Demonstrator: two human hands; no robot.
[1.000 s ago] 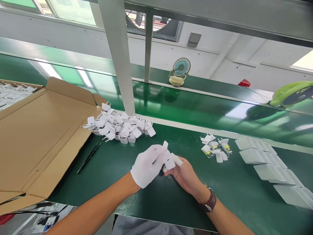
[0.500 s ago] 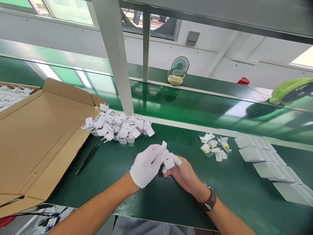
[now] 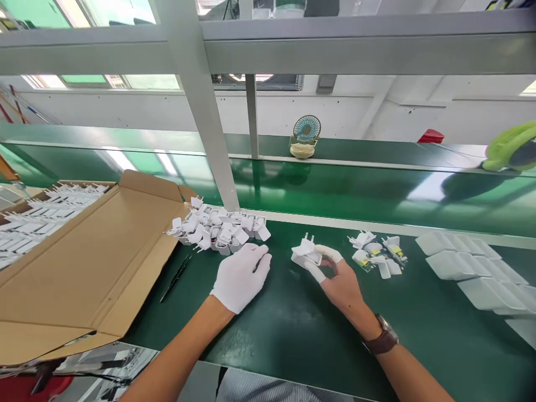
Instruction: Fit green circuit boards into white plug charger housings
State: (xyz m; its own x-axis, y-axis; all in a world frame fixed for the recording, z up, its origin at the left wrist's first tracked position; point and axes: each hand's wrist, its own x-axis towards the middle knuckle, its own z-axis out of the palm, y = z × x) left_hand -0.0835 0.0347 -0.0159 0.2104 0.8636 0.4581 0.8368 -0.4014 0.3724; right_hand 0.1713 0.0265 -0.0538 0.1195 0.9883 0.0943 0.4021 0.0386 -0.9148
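Observation:
My left hand (image 3: 240, 276), in a white glove, rests over the green bench just below a heap of white plug housings (image 3: 220, 228); its fingers are loosely spread and hold nothing. My right hand (image 3: 341, 279), bare with white finger cots on two fingers and a watch at the wrist, pinches a white two-pin charger plug (image 3: 307, 252) between thumb and forefinger, pins pointing up, just above the bench.
An open cardboard box (image 3: 84, 268) with rows of white parts lies at the left. Black tweezers (image 3: 176, 277) lie beside its flap. A small cluster of circuit parts (image 3: 377, 254) and rows of white covers (image 3: 473, 271) sit at the right. A grey post (image 3: 201, 111) rises behind the heap.
The hands have separated. My left hand let go and moved down-left toward the heap. My right hand carried the plug to the right. The camera tilted upward.

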